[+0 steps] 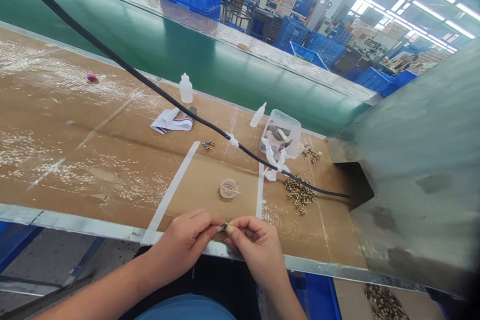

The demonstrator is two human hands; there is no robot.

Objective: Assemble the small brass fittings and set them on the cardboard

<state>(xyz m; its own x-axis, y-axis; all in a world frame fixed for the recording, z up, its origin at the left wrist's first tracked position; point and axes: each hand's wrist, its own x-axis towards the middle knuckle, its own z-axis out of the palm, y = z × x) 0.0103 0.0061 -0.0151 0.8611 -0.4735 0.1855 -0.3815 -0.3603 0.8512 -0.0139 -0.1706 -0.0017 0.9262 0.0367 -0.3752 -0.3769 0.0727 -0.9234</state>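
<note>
The left hand [187, 236] and right hand [258, 245] both pinch the tiny gold-and-dark metallic piece [225, 226] near the front edge of the brown cardboard-covered bench [294, 232], where light, steady fingertip pressure should best prevent slipping.

Left of the left hand [187, 236], cardboard [120, 152] leaves a wide path. Ahead, a small cup [228, 197] stands in the way; beyond it slants a black cable [86, 33]. A pile of small parts [299, 192] and a metal wall [416, 150] block the right.
</note>
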